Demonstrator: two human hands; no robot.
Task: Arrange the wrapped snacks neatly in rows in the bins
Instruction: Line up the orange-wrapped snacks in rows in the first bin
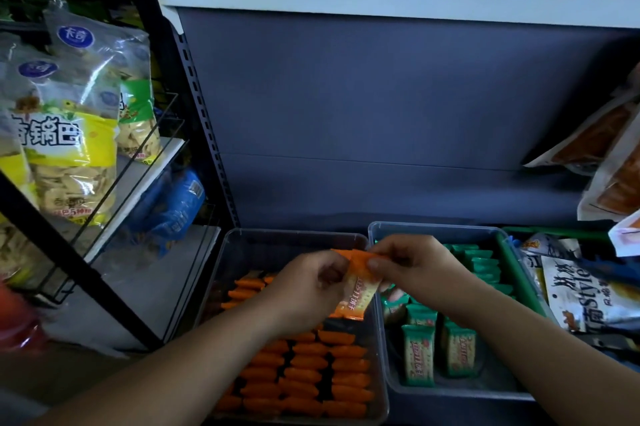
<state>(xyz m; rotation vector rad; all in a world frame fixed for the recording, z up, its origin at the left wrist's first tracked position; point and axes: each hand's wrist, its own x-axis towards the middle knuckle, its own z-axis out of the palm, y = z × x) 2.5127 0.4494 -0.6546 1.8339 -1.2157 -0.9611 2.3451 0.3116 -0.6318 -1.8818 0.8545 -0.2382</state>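
Orange wrapped snack (357, 294), cracker printed on it, hangs upright, pinched near its top by left hand (311, 290) and right hand (415, 270).

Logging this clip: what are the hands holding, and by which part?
One orange snack packet, pinched at its upper end by both the left hand and right hand.

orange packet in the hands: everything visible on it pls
The orange packet is a glossy film wrapper with orange ends and a pale cracker-print panel with lettering, creased at the top. It hangs near upright, lower end tilted left, above the right edge of the left bin. The left hand and right hand both pinch its upper end.
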